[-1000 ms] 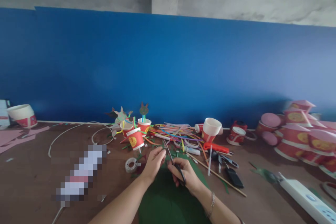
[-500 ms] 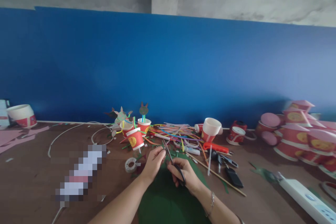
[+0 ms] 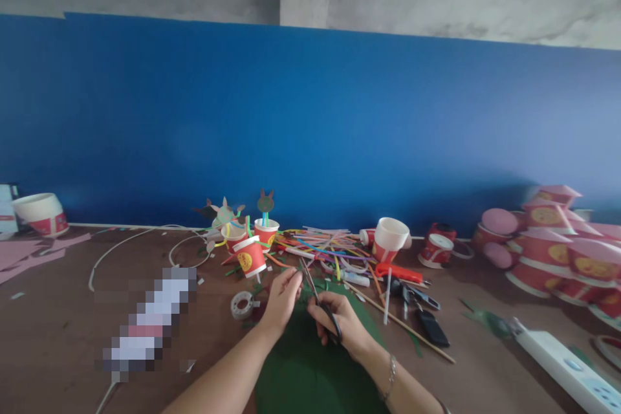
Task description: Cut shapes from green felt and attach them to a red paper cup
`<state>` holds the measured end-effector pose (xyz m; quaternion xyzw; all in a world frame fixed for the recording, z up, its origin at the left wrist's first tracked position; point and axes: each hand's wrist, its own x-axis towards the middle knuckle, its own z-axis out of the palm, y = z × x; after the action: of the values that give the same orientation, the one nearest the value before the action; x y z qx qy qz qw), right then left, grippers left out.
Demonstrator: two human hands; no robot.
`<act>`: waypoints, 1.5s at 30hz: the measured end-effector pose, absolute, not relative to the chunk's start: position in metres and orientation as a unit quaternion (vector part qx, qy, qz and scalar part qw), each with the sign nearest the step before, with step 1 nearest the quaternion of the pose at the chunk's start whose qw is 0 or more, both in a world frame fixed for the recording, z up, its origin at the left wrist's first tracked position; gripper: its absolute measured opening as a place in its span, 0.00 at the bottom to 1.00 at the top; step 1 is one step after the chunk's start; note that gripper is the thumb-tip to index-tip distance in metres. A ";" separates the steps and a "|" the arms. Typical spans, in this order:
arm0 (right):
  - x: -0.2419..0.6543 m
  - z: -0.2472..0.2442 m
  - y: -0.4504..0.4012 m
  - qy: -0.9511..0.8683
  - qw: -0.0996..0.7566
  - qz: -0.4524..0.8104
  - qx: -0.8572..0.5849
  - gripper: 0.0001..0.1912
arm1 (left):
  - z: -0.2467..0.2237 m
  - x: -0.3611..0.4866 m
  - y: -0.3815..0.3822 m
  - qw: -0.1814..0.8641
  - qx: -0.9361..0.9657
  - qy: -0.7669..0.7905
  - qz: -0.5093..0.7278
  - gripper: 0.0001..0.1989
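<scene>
Black-handled scissors (image 3: 328, 315) are gripped in my right hand (image 3: 342, 323), their blades pointing up and away to the left. Close beside the blade tips, my left hand (image 3: 284, 294) is closed with thumb and fingers pinched together. Whatever is between those fingertips is too small to make out. Both hands are above a dark green sheet (image 3: 315, 375) lying on the brown table. Just left of my left hand is a roll of clear tape (image 3: 242, 305).
Red paper cups (image 3: 250, 259) with paper figures stand behind my hands, beside a heap of coloured strips (image 3: 320, 242). A wooden stick (image 3: 402, 323), keys (image 3: 431, 326) and a white power strip (image 3: 565, 359) lie to the right. Pink-topped cups (image 3: 543, 252) are stacked at far right.
My left hand has shifted slightly left, away from the scissor blades. My right hand and the scissors are almost unmoved.
</scene>
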<state>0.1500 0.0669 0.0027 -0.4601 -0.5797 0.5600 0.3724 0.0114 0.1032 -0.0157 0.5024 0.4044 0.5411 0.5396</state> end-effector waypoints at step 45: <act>0.149 0.007 0.064 -0.564 0.387 0.566 -0.461 0.19 | -0.016 0.011 0.101 0.507 0.558 0.409 0.514 0.19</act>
<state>0.1485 0.0644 0.0074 -0.4606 -0.5637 0.5660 0.3870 0.0115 0.1011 -0.0165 0.5579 0.4086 0.5140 0.5075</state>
